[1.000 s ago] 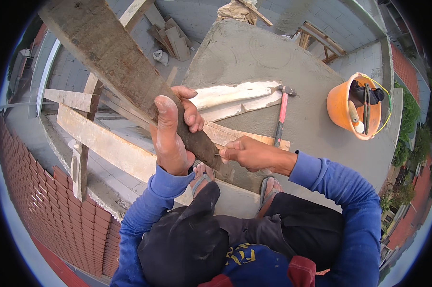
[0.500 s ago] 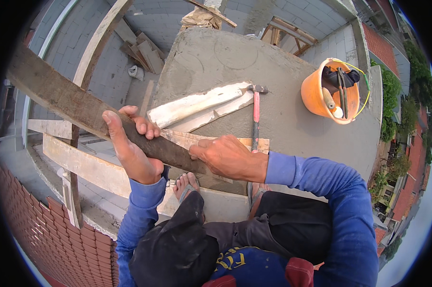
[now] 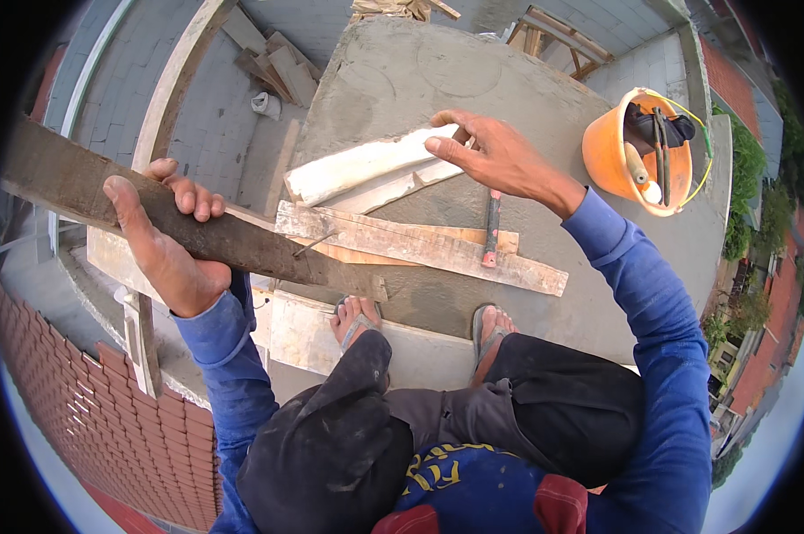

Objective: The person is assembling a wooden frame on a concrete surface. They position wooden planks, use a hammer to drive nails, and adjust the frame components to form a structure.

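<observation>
My left hand (image 3: 175,236) supports a long dark wooden plank (image 3: 233,240), its thumb on the near side and its fingers curled over the far edge. A thin nail (image 3: 316,243) stands slanted at the plank's upper face, toward the end by my left foot. Out over the slab, my right hand (image 3: 495,156) is reached forward with thumb and forefinger apart. It is above the head end of a hammer, which it hides; only the hammer's black and pink handle (image 3: 493,230) shows. Whether the fingers touch the hammer is unclear.
Pale boards (image 3: 420,245) lie across the grey concrete slab (image 3: 420,80), beside whitish split pieces (image 3: 366,169). An orange bucket (image 3: 602,147) with tools stands at right. A timber post (image 3: 166,98) rises at left. Roof tiles (image 3: 108,427) lie below, past the slab's edge.
My right hand has left the plank and moved forward and right to the hammer. The nail is now uncovered. The plank and my left hand appear further left in view.
</observation>
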Motion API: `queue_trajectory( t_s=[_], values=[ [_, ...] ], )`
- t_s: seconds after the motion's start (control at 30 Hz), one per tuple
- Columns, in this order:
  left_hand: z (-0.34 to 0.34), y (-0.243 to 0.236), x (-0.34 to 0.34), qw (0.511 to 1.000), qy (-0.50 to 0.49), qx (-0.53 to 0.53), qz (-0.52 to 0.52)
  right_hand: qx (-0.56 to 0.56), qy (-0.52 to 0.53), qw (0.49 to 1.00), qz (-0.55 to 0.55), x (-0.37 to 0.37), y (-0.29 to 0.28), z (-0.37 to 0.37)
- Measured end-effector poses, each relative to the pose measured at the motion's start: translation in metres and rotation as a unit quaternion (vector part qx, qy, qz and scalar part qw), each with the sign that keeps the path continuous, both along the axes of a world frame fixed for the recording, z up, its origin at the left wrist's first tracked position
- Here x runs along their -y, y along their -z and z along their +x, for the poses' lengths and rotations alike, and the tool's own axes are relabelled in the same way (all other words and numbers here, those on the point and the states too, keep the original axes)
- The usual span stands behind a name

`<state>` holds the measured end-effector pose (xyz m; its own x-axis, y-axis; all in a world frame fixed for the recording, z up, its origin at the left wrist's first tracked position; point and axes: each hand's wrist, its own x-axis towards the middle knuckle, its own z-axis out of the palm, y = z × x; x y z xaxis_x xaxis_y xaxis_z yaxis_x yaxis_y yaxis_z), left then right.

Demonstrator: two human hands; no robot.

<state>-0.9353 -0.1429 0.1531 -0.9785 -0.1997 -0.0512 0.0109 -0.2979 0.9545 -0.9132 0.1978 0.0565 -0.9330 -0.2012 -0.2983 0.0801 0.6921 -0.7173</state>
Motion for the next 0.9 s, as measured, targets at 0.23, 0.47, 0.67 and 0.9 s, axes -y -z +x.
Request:
queue_trajectory(
  t_s=[0.23,0.47,0.67,0.9],
  values=[
    [-0.002,-0.01,0.06,0.999,-0.048,-0.008,0.002,-0.02,-0.159,0.956,0.246,0.005,0.131,0.121],
    [0.007,-0.02,0.1,0.995,-0.099,-0.003,-0.006,-0.04,-0.23,0.92,0.315,0.042,0.162,0.142],
    [0.01,-0.011,0.109,0.994,-0.112,0.016,-0.002,-0.01,-0.232,0.916,0.328,0.05,0.18,0.136],
    [0.007,-0.005,0.105,0.993,-0.113,0.035,-0.016,0.041,-0.248,0.948,0.195,0.028,0.146,0.126]
  ],
)
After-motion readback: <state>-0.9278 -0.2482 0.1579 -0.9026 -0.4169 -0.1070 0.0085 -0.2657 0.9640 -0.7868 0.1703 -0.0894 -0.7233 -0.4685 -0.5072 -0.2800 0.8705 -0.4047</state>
